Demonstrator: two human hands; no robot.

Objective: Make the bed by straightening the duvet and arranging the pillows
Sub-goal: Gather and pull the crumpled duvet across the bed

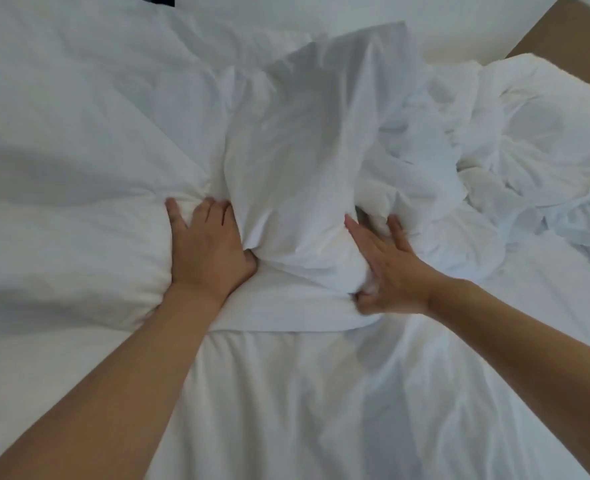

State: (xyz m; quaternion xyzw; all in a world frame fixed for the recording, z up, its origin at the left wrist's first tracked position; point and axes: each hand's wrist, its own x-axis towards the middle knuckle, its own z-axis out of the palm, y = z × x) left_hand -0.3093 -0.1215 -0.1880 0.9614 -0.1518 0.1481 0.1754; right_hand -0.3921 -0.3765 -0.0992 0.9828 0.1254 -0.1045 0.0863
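- A white pillow [297,161] in a creased cotton case stands on end at the middle of the bed [286,410].
- The left hand [210,247] presses its side, fingers tucked into the fabric, thumb hooked underneath.
- The right hand [387,268] lies flat and spread against its other side.
- A second plump pillow [61,168] lies left.
- The crumpled duvet [515,161] is bunched right.

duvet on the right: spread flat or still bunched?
Bunched. The duvet lies in a crumpled heap of deep folds on the right, beside the pillow held between left hand and right hand.
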